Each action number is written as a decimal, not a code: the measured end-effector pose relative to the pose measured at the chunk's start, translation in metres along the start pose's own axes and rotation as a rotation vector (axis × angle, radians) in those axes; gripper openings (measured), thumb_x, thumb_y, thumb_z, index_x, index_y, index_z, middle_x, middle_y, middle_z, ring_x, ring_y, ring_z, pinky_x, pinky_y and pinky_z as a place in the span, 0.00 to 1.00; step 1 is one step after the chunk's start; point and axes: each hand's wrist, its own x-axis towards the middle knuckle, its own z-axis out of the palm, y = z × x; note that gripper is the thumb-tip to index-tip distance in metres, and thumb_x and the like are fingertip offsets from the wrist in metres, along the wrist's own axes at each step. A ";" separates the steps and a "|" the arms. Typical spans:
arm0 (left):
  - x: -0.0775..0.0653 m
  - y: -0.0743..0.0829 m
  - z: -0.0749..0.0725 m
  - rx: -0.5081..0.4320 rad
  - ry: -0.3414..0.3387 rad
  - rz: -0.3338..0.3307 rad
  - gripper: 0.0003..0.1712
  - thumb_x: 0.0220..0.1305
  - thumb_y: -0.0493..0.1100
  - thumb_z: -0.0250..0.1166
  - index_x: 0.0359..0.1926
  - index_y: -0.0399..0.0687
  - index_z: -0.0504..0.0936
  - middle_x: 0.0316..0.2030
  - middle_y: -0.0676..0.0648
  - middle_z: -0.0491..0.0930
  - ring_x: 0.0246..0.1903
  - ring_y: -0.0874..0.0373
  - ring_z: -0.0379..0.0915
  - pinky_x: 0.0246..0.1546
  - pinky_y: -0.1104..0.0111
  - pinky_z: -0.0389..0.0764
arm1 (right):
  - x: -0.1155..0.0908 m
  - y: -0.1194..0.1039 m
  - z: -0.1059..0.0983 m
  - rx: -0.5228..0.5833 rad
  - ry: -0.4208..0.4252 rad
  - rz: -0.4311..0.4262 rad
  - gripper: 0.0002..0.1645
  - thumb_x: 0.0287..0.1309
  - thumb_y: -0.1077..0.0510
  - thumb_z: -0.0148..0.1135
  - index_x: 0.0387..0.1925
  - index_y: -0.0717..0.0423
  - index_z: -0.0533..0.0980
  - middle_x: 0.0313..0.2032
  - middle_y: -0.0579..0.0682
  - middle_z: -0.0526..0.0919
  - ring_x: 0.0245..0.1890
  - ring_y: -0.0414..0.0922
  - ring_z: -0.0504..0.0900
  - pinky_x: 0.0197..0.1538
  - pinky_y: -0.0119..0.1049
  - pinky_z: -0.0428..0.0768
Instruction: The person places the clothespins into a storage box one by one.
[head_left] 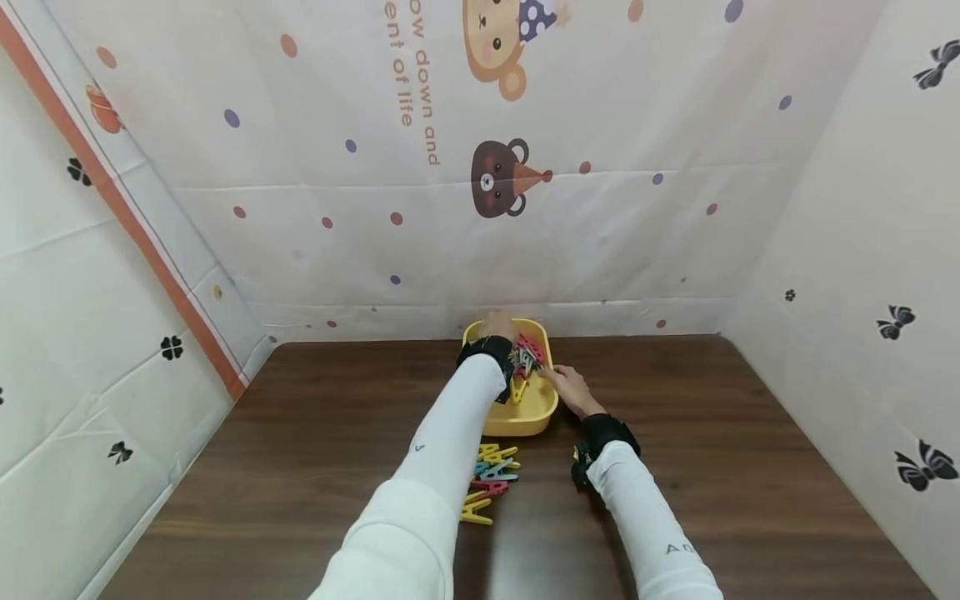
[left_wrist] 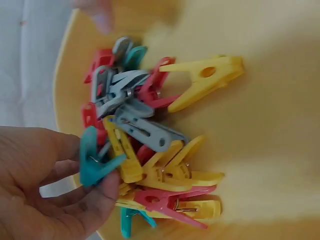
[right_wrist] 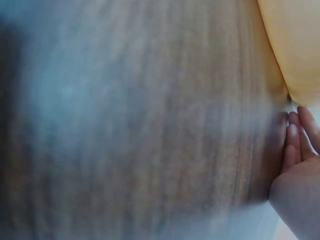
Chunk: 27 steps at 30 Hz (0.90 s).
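My left hand (left_wrist: 55, 195) is at the far end of a yellow plastic basin (head_left: 513, 427) and pinches a teal clothespin (left_wrist: 95, 160) between thumb and fingers. Around and under it in the basin lies a pile of clothespins: grey clothespins (left_wrist: 142, 132), a red clothespin (left_wrist: 175, 204) and a yellow clothespin (left_wrist: 207, 80) among them. In the head view the left wrist band and sleeve cover part of the basin. My right hand (head_left: 573, 390) is at the basin's right side, its extended fingers (right_wrist: 294, 135) against the outer wall near the rim.
On the brown wooden table (head_left: 360, 450), a row of yellow, blue and red clothespins (head_left: 491, 475) lies in front of the basin, partly behind the left sleeve. A patterned white sheet (head_left: 420, 250) hangs directly behind the basin, and more sheeting flanks the table on both sides.
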 end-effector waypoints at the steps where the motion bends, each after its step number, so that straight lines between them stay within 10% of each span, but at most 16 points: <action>1: -0.001 -0.002 0.002 0.003 0.008 -0.003 0.13 0.72 0.35 0.58 0.39 0.36 0.89 0.43 0.40 0.88 0.31 0.55 0.77 0.26 0.66 0.77 | -0.002 0.000 0.002 0.000 -0.003 -0.001 0.42 0.73 0.42 0.48 0.74 0.69 0.60 0.77 0.69 0.54 0.77 0.66 0.52 0.77 0.61 0.55; 7: -0.009 -0.014 -0.017 0.127 0.082 0.107 0.10 0.69 0.43 0.64 0.34 0.40 0.85 0.39 0.42 0.86 0.30 0.53 0.79 0.26 0.65 0.75 | -0.005 -0.001 0.006 -0.001 -0.018 -0.027 0.42 0.74 0.43 0.48 0.74 0.71 0.60 0.76 0.71 0.55 0.77 0.67 0.55 0.76 0.61 0.57; 10: -0.031 -0.017 -0.041 0.196 0.096 0.270 0.12 0.68 0.45 0.67 0.32 0.41 0.80 0.33 0.44 0.80 0.31 0.52 0.78 0.28 0.65 0.75 | -0.006 0.000 0.003 -0.013 -0.018 -0.030 0.43 0.73 0.42 0.47 0.74 0.71 0.59 0.76 0.71 0.55 0.76 0.67 0.55 0.76 0.61 0.57; 14: -0.093 -0.028 -0.066 0.248 0.047 0.575 0.10 0.68 0.45 0.68 0.36 0.42 0.82 0.29 0.48 0.78 0.27 0.57 0.73 0.25 0.70 0.71 | -0.007 0.003 0.000 -0.025 -0.006 -0.008 0.44 0.73 0.41 0.47 0.75 0.71 0.58 0.76 0.71 0.54 0.77 0.67 0.53 0.77 0.62 0.55; 19: -0.195 -0.066 -0.056 0.358 -0.106 0.832 0.14 0.65 0.50 0.71 0.46 0.48 0.86 0.35 0.50 0.86 0.27 0.63 0.77 0.22 0.76 0.74 | -0.008 0.008 -0.002 -0.045 -0.006 0.016 0.44 0.74 0.41 0.45 0.74 0.72 0.57 0.76 0.71 0.53 0.77 0.67 0.53 0.77 0.62 0.54; 23: -0.249 -0.108 -0.036 0.561 -0.200 0.886 0.24 0.60 0.57 0.74 0.55 0.57 0.82 0.41 0.54 0.82 0.33 0.65 0.76 0.22 0.75 0.73 | -0.005 0.006 -0.002 -0.041 -0.008 0.010 0.45 0.74 0.41 0.46 0.75 0.72 0.56 0.76 0.71 0.53 0.77 0.67 0.53 0.77 0.61 0.55; 27: -0.266 -0.141 -0.023 0.604 -0.250 0.850 0.27 0.60 0.52 0.75 0.58 0.61 0.75 0.43 0.55 0.76 0.36 0.66 0.73 0.23 0.74 0.73 | -0.001 0.000 0.001 -0.027 -0.020 0.014 0.47 0.74 0.39 0.46 0.76 0.72 0.54 0.77 0.71 0.51 0.77 0.67 0.50 0.77 0.61 0.53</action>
